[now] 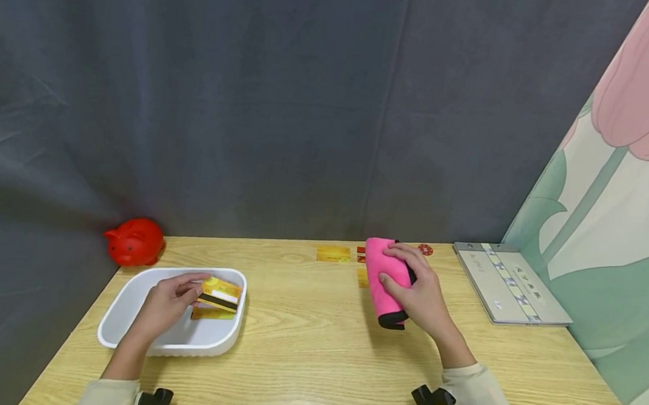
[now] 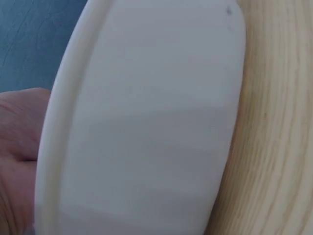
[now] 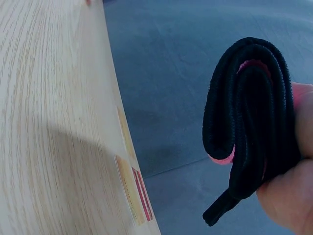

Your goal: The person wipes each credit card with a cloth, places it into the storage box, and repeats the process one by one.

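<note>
Over the white plastic basin (image 1: 122, 314), my left hand (image 1: 166, 304) pinches a yellow bank card (image 1: 221, 295) with a black stripe and a white strip. Another yellow card (image 1: 211, 314) lies in the basin beneath it. In the left wrist view the basin's outer wall (image 2: 146, 122) hides the fingers and the card; only part of the left hand (image 2: 19, 156) shows. My right hand (image 1: 425, 295) grips a folded pink cloth (image 1: 383, 268) with black edging, held above the table. The right wrist view shows the cloth's layered black edge (image 3: 244, 117) end-on.
A yellow card (image 1: 333, 254), a red card (image 1: 361, 250) and another yellow card (image 1: 362, 278) lie near the table's back edge. Beside them is a red chip (image 1: 425, 249). A red piggy bank (image 1: 135, 242) stands back left, a grey album (image 1: 511, 285) lies right.
</note>
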The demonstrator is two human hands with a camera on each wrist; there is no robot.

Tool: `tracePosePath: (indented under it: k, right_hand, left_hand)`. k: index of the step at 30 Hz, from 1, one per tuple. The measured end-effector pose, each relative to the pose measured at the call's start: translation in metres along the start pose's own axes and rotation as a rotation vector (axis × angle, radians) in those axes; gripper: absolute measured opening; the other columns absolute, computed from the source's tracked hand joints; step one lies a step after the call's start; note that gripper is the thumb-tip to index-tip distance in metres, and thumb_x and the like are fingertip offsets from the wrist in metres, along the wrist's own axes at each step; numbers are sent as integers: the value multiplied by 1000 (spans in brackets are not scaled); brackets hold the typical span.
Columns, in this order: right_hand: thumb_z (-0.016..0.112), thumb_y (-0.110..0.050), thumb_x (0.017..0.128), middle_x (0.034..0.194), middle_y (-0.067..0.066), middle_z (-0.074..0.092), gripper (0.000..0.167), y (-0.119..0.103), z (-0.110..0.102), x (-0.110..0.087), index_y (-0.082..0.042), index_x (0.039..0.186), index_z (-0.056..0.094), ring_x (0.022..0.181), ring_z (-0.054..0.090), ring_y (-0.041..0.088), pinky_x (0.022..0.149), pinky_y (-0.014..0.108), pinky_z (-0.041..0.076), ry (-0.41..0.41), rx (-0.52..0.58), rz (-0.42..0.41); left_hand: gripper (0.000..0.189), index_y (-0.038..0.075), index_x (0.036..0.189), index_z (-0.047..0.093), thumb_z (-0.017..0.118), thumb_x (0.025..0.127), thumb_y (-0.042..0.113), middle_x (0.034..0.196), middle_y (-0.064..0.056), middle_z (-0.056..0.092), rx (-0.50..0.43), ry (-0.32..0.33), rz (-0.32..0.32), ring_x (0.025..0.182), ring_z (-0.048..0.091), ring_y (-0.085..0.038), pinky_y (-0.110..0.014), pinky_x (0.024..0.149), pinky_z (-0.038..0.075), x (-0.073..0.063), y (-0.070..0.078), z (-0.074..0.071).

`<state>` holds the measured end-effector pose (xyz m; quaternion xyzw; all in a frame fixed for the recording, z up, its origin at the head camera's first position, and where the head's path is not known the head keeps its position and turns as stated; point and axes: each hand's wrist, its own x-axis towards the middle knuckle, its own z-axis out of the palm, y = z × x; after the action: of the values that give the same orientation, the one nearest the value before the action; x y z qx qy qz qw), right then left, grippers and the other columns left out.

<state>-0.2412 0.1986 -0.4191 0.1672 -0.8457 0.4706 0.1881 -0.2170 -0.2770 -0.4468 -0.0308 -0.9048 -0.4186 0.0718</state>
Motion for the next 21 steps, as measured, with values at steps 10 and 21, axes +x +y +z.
tracePosePath:
  k: [10, 21]
  right_hand:
    - [80, -10, 89, 147, 8, 56, 43, 0, 1, 0, -15, 131, 68, 133, 53, 27, 90, 10, 46, -2, 3, -1]
    - [79, -12, 90, 148, 8, 56, 42, 1, 1, -1, -16, 131, 68, 135, 52, 27, 94, 13, 45, -5, -8, 19]
  left_hand:
    - [31, 2, 125, 72, 72, 95, 7, 113, -19, 78, -42, 86, -85, 88, 69, 8, -5, 77, 51, 1, 2, 2]
    - [29, -1, 120, 73, 76, 92, 5, 107, -18, 77, -80, 59, -83, 83, 65, 6, -8, 77, 52, 0, -4, 1]
